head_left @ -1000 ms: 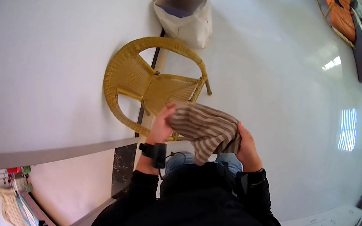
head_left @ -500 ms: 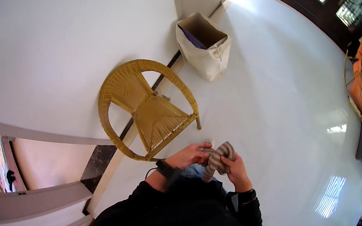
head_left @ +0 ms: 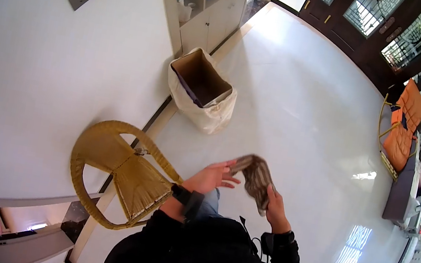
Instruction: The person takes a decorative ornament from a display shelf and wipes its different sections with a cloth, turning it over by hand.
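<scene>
A brown-and-beige striped sock (head_left: 255, 174) arches in front of me, above the floor. My right hand (head_left: 277, 208) is closed on its lower right end, thumb along the fabric. My left hand (head_left: 209, 177) is at the other end, its upper fingertips against the cloth, while its lower fingers stick out below. Part of that grip is hidden by the hand. To the left of my left hand stands a yellow woven chair (head_left: 141, 187).
A cream fabric bag (head_left: 207, 117) with an open box-like inside stands by the wall. Behind it is a shelf cabinet (head_left: 205, 32). An orange padded seat (head_left: 403, 131) stands far right, near dark double doors (head_left: 364, 40). People sit farther along the right side.
The sock was bunched between both hands; now it is stretched into an arch, and my hands are farther apart. My view has tilted up, showing more of the doors and cabinet.
</scene>
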The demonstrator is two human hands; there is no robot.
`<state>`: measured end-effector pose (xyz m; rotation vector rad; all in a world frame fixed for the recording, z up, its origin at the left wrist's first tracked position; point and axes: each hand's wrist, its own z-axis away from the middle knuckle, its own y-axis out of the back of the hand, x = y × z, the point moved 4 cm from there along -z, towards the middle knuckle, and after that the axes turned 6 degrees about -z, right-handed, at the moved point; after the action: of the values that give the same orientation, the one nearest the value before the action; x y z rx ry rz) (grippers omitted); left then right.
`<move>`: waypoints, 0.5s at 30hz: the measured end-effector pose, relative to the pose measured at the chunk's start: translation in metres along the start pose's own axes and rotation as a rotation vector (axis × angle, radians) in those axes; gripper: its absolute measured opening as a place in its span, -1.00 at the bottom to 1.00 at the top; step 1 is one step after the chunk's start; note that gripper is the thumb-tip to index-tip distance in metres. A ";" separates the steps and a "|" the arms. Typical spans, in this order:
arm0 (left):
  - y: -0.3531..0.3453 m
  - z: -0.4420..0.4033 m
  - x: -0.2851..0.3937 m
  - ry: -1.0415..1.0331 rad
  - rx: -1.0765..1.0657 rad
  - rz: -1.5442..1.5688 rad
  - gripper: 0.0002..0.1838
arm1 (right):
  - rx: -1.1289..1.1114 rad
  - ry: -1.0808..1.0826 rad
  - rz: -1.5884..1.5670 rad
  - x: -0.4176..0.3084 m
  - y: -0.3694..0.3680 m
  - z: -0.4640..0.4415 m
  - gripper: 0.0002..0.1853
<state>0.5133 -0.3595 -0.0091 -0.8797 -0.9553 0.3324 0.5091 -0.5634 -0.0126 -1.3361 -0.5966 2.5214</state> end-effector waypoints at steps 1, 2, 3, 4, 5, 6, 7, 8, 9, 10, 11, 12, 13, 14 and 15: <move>-0.002 -0.019 0.018 -0.016 -0.002 -0.007 -0.47 | 0.021 0.021 0.109 -0.013 -0.002 -0.024 -0.62; -0.008 -0.036 0.035 -0.036 -0.010 -0.016 -0.44 | 0.041 0.048 0.220 -0.030 -0.006 -0.042 -0.63; -0.011 -0.049 0.044 -0.032 -0.008 -0.013 -0.44 | 0.044 0.044 0.220 -0.041 -0.013 -0.058 -0.63; -0.016 -0.064 0.054 -0.022 -0.041 -0.012 -0.44 | 0.040 0.114 0.242 -0.056 -0.025 -0.074 -0.65; -0.019 -0.078 0.065 -0.011 -0.070 -0.018 -0.44 | 0.033 0.185 0.255 -0.068 -0.035 -0.087 -0.67; -0.014 -0.092 0.068 -0.010 -0.059 -0.028 -0.44 | -0.003 0.176 0.161 -0.079 -0.043 -0.097 -0.69; -0.011 -0.107 0.065 0.019 -0.111 0.029 -0.42 | 0.004 0.135 0.090 -0.084 -0.044 -0.111 -0.70; -0.009 -0.122 0.063 0.043 -0.161 0.087 -0.41 | 0.007 0.093 0.022 -0.088 -0.043 -0.123 -0.69; -0.013 -0.131 0.071 0.048 -0.097 0.003 -0.39 | -0.015 0.091 0.013 -0.088 -0.040 -0.138 -0.69; -0.011 -0.143 0.073 0.036 -0.082 -0.005 -0.39 | -0.032 0.086 0.034 -0.087 -0.030 -0.154 -0.66; -0.007 -0.156 0.073 0.056 -0.066 -0.006 -0.39 | -0.052 0.082 0.059 -0.088 -0.021 -0.170 -0.62; -0.003 -0.171 0.073 0.071 -0.051 -0.010 -0.39 | -0.079 0.079 0.061 -0.094 -0.010 -0.186 -0.62; -0.001 -0.184 0.078 0.084 -0.050 0.058 -0.38 | -0.131 0.030 0.099 -0.102 -0.001 -0.205 -0.56; 0.000 -0.196 0.084 0.043 -0.001 0.006 -0.41 | -0.185 -0.019 0.141 -0.113 0.007 -0.224 -0.51; 0.000 -0.206 0.092 0.026 0.050 -0.007 -0.44 | -0.209 -0.048 0.114 -0.126 0.014 -0.243 -0.49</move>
<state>0.7338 -0.4083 -0.0136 -0.8331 -0.9222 0.3361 0.7810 -0.5632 -0.0485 -1.4194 -0.8367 2.6492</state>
